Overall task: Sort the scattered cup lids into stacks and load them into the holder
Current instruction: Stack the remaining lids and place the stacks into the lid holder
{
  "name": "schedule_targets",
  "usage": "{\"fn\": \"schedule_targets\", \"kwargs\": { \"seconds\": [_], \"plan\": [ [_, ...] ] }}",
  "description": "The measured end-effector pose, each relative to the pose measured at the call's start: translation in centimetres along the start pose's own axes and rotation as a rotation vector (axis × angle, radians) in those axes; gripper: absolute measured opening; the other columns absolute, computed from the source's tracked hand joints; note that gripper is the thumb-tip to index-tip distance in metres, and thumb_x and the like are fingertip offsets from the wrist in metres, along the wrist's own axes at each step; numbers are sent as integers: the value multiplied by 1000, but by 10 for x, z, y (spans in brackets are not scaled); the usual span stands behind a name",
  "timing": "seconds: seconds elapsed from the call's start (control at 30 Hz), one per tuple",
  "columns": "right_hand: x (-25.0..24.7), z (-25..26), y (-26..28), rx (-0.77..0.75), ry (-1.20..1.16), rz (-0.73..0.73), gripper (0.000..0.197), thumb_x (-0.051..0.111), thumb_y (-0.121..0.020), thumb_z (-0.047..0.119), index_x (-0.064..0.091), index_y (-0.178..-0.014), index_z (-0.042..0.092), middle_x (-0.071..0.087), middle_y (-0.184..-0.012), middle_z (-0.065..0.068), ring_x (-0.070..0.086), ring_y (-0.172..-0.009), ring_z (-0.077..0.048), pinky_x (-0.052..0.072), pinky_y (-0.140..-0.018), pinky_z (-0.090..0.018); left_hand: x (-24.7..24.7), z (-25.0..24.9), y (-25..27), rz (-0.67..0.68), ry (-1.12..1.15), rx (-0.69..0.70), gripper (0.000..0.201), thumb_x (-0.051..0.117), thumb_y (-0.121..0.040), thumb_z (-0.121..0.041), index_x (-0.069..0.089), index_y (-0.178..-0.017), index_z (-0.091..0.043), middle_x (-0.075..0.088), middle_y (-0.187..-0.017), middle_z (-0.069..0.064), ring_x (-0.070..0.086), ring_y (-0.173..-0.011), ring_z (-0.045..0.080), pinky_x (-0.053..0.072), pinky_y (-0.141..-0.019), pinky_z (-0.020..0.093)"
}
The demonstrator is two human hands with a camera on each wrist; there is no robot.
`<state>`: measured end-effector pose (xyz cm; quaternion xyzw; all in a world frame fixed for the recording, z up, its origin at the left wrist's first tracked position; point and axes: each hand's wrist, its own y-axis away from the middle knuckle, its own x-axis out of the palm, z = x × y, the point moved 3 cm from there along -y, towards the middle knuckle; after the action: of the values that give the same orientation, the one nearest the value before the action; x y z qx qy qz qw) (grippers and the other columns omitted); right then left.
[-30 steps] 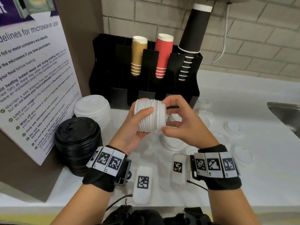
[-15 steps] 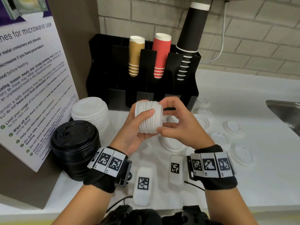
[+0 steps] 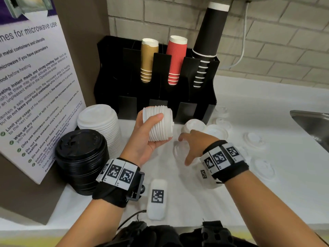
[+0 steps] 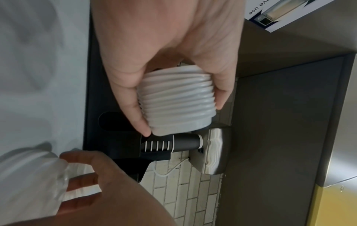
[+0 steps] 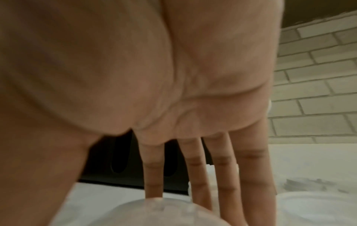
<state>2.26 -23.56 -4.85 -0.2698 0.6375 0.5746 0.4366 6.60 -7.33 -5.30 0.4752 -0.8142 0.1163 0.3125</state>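
1. We see the white counter (image 3: 267, 202) running along a brick wall, with a black holder (image 3: 124, 90) at its back; brown, red and black cup stacks stand in its slots.
2. Left of the holder sit a black lid stack (image 3: 80, 157) and, behind it, a tall white lid stack (image 3: 99, 125).
3. Our left hand (image 3: 147, 145) holds a small white lid stack (image 3: 160, 125) sideways above the counter, just in front of the holder; the thumb curls over the near side and the fingers wrap the far side.
4. Our right hand (image 3: 194, 145) reaches palm-down over a short white lid pile (image 3: 194, 124) and a clear lid beneath it, fingers (image 5: 228, 175) straight and spread, gripping nothing; we cannot tell whether the tips touch.
5. Loose lids (image 3: 253, 139) lie scattered to the right.
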Motion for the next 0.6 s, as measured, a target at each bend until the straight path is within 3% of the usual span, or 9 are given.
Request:
{"fn": "schedule_targets", "kwargs": {
  "seconds": [0.17, 0.4, 0.53, 0.6],
  "plan": [
    [-4, 6, -3, -47, 44, -17, 76, 80, -72, 26, 38, -135, 27, 45, -122, -4, 50, -101, -23, 46, -75, -33, -1, -3, 0, -11, 8, 18, 62, 75, -66, -31, 51, -122, -30, 57, -124, 5, 59, -113, 26, 58, -71, 38],
    [-37, -18, 30, -250, -439, -404, 74, 83, -64, 21, 45, -126, 34, 44, -121, 3, 48, -109, -20, 48, -93, -37, -12, -10, -6, -60, 51, 47, 63, 70, -70, -31, 49, -130, -26, 57, -125, 5, 60, -112, 24, 58, -69, 36],
    [-38, -17, 37, -280, -434, -522, 78, 83, -63, 21, 43, -129, 33, 39, -125, 5, 43, -112, -17, 42, -92, -30, -13, -8, -8, -81, 37, 66, 58, 71, -71, -31, 51, -125, -29, 57, -124, 3, 59, -111, 23, 58, -71, 37],
    [-41, -18, 38, -276, -445, -536, 77, 81, -65, 22, 42, -131, 33, 39, -125, 3, 42, -114, -19, 43, -93, -32, -12, -6, -9, -80, 27, 63, 57, 77, -72, -31, 51, -124, -30, 57, -123, 4, 58, -113, 24, 58, -70, 37]
  ]
}}
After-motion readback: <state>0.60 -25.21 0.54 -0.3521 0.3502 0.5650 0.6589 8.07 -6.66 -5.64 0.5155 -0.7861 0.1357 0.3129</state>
